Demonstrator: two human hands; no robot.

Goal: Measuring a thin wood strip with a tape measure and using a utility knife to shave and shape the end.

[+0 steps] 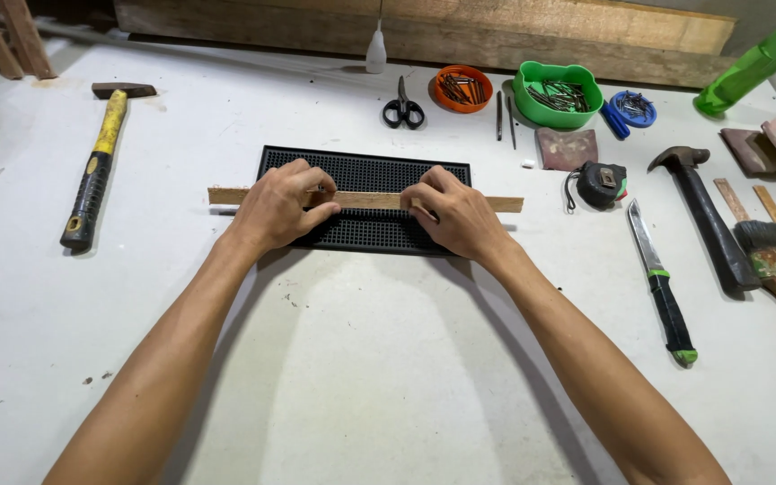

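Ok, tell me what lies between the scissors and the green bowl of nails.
In the head view, between the scissors and the green bowl sit an orange bowl of nails and two thin dark metal rods on the white table.

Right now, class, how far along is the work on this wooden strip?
Done: the wooden strip lies across the black mat. In hand: the left hand and right hand grip it. Left: nails in the green bowl and both hammers lie untouched.
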